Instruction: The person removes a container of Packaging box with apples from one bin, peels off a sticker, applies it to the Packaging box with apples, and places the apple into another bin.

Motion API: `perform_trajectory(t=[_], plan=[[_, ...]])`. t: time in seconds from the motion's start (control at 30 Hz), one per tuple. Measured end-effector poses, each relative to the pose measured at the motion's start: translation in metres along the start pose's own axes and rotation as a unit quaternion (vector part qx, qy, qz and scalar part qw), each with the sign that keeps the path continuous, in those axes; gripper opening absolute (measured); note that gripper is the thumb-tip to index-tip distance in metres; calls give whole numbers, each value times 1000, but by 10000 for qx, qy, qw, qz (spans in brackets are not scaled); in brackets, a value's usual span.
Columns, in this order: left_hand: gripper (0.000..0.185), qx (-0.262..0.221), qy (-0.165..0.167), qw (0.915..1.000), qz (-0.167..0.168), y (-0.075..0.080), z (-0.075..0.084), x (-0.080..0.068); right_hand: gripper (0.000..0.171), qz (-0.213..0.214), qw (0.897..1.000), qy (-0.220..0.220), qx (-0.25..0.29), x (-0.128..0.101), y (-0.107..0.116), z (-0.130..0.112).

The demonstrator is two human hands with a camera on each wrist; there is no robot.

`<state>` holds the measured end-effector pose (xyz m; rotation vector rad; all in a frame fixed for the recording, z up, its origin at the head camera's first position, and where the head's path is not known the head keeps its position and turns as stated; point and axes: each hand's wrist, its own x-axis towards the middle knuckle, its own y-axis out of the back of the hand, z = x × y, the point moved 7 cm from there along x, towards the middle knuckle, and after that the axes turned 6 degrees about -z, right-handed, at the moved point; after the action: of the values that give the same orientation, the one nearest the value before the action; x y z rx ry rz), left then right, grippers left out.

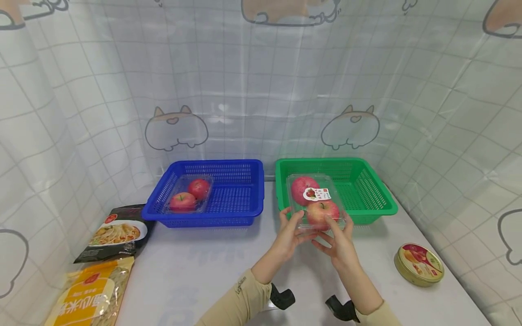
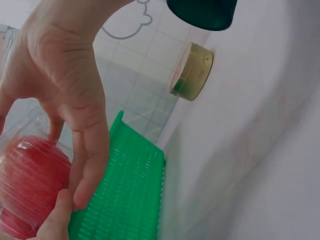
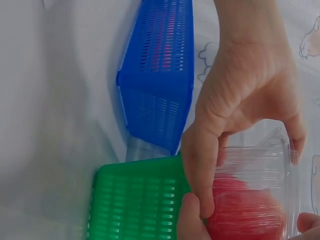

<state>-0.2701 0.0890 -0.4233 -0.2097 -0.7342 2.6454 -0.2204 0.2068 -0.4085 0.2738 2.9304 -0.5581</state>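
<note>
Grasping the pack [image 1: 316, 195] from both sides at its near end with left grip [image 1: 288, 233] and right grip [image 1: 341, 237], about equally close. Pointing lengthwise forward from there, over the near-left part of the green basket [image 1: 373, 212]. Hiding some rim in the head view, so hard to tell whether touching. Cut off in both wrist views.

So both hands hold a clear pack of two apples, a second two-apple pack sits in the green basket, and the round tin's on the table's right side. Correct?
One slip: the second two-apple pack sits in the blue basket, not the green basket, per the head view. The rest holds.
</note>
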Motion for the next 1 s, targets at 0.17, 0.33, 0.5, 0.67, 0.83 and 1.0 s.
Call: perform_trajectory(t=[0.17, 0.33, 0.5, 0.67, 0.83, 1.0], plan=[[73, -7, 27, 10000, 11, -1, 1, -1, 89, 65, 9999, 148, -45, 1, 0, -1], [74, -42, 41, 10000, -5, -2, 1, 0, 88, 100, 9996, 270, 69, 1, 1, -2], [73, -85, 55, 9999, 3, -2, 0, 0, 86, 192, 9992, 321, 117, 1, 2, -4], [73, -5, 105, 9999, -11, -3, -1, 1, 78, 254, 9988, 413, 118, 1, 2, -6], [72, 124, 172, 9997, -120, -5, 0, 3, 74, 293, 9981, 451, 309, 2, 4, -10], [70, 341, 158, 9989, -288, -10, 3, 4, 70, 369, 9969, 486, 502, 5, 8, -16]])
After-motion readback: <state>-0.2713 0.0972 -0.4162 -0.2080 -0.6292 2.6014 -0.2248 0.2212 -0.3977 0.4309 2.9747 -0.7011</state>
